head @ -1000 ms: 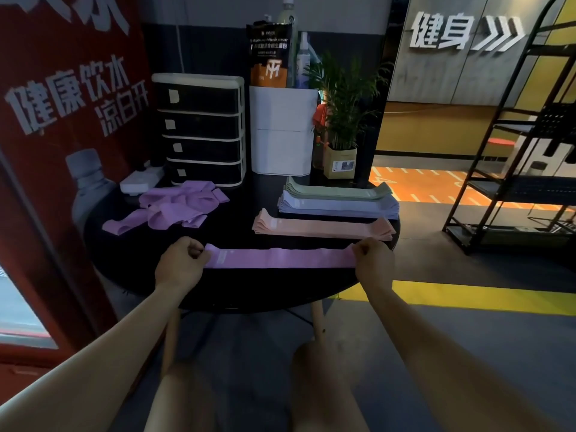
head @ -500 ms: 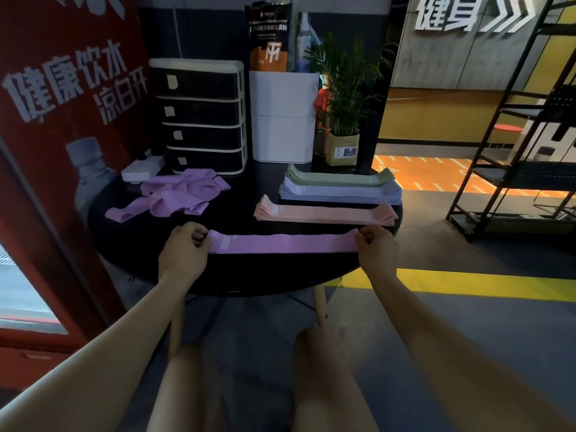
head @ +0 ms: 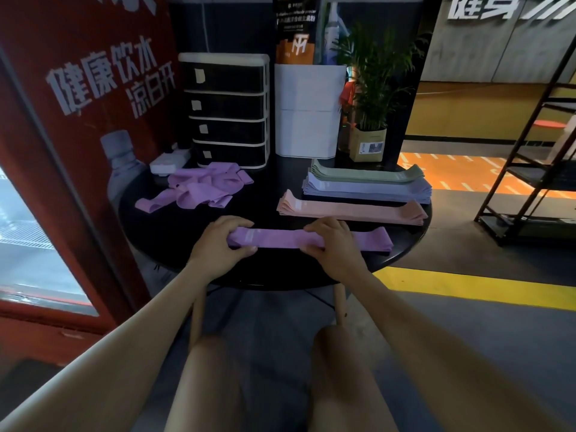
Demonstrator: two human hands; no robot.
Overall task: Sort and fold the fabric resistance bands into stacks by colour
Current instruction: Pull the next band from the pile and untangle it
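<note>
A purple band [head: 280, 241] lies flat along the near edge of the round black table [head: 174, 226]. My left hand [head: 218, 244] grips its left end, thumb below and fingers over the top. Around its middle my right hand [head: 333, 244] curls, leaving the right end [head: 374, 243] free on the table. A loose heap of purple bands [head: 202, 188] sits at the back left. On the right lie flat stacks: pink [head: 352, 210] nearest, lilac-blue [head: 367, 190] behind it, green [head: 364, 174] on top.
A black drawer unit [head: 227, 110], a white box [head: 308, 110], a potted plant [head: 371, 98] and a small white device [head: 170, 162] stand along the table's back. A red vending machine [head: 62, 135] is at the left, a black metal rack [head: 536, 157] at the right.
My right hand has slid left from the band's right end to its middle. The band lies slack on the table instead of stretched between both hands.
</note>
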